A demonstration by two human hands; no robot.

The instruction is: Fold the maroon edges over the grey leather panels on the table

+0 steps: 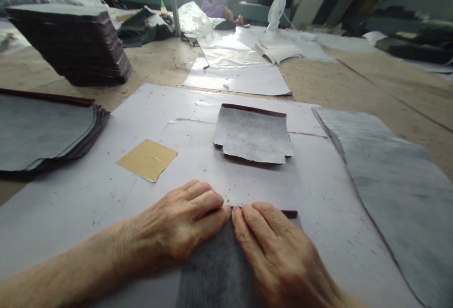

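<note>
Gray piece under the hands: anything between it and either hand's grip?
Nothing visible. The left hand and right hand both touch the gray piece at its dark red edge; the yellow square lies apart, beyond the left hand.

The left grip (189,220), a bare human hand, has a rounded back, bony knuckles and faint ridges under the skin. Fine creases ring its slim wrist (123,244), which widens into a bare, smooth left forearm (71,268). The right grip (279,246), likewise a bare human hand, shows a broad back, creased knuckles and long, tapering fingers (253,225).
</note>
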